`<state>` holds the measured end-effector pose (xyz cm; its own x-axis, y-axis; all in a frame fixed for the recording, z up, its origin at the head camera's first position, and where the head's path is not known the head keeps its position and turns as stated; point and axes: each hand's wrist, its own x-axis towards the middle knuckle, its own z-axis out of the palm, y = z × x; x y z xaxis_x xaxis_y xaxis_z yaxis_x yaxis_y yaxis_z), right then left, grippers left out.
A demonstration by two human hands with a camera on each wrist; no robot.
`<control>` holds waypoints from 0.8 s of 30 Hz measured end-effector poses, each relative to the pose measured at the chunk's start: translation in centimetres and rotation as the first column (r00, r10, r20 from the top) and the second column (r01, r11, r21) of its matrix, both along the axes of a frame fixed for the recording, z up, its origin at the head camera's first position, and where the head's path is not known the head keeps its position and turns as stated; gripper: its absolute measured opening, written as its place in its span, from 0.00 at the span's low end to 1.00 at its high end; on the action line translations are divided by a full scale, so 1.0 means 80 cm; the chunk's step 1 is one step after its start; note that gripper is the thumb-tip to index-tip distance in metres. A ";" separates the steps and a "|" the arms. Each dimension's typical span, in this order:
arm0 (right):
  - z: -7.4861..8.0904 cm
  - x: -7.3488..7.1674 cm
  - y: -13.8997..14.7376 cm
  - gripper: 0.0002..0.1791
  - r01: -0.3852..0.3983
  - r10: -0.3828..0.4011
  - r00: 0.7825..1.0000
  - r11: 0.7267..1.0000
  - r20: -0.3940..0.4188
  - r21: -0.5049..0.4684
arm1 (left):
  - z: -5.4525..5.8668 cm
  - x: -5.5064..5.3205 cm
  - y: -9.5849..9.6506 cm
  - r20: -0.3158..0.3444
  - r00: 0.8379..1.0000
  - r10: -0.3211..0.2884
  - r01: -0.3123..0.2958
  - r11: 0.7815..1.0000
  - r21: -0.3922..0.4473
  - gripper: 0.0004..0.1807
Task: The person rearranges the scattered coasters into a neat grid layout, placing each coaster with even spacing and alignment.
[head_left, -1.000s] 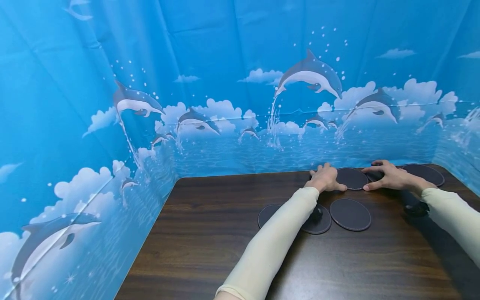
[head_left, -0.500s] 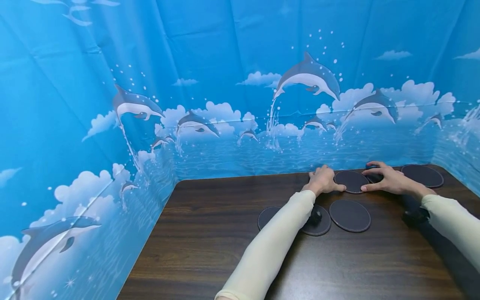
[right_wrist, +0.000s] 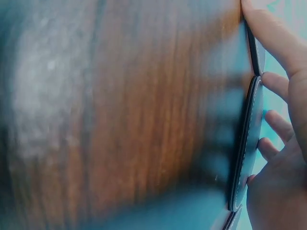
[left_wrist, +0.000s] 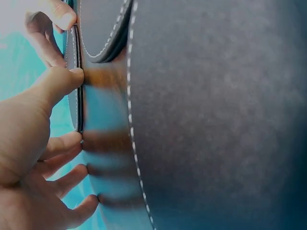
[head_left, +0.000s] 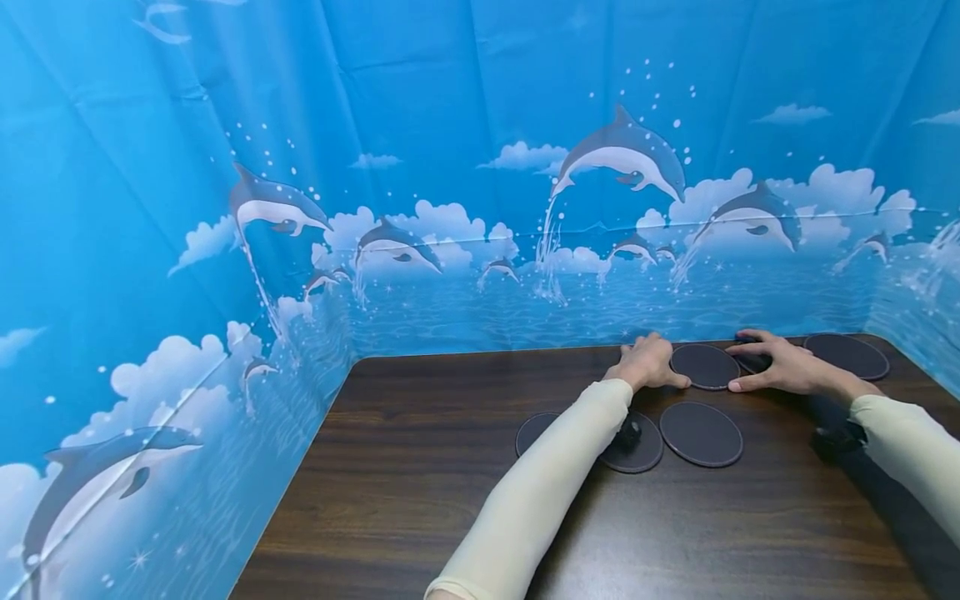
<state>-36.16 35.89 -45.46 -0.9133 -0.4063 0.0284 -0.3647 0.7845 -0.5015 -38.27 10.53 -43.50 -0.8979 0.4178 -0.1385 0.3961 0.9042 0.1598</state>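
Both hands are at the back of the table around a dark round coaster (head_left: 705, 367) with pale edge stitching, which lies flat. My left hand (head_left: 647, 363) has its thumb and index fingertip at the coaster's left edge, and its other fingertips rest on the table, spread apart in the left wrist view. On the other side, my right hand (head_left: 780, 364) touches the coaster's right edge with its thumb. In the right wrist view its index fingertip meets the spot where two coasters adjoin, and the remaining fingers lie over the neighbouring coaster (right_wrist: 247, 148). That one is partly hidden in the head view.
Another coaster (head_left: 847, 356) lies at the back right. In a front row lie a left coaster (head_left: 532, 432), partly behind my left sleeve, a middle coaster (head_left: 637, 452) and a right coaster (head_left: 701, 433). A dolphin-print curtain (head_left: 465, 167) borders the wooden table (head_left: 420, 467).
The coaster between the hands has shifted very slightly towards me. Both hands stay at its edges, and the head view has tilted a little.
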 end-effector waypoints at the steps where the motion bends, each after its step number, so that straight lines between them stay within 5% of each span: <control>1: 0.001 0.000 0.000 0.43 -0.002 0.002 1.000 1.000 -0.008 -0.001 | 0.001 -0.001 0.000 0.000 1.000 0.001 -0.001 1.000 0.000 0.20; 24: -0.004 0.022 -0.021 0.41 -0.042 0.043 0.990 0.999 -0.134 0.011 | -0.003 -0.012 -0.024 0.069 0.995 -0.070 0.054 0.978 0.203 0.33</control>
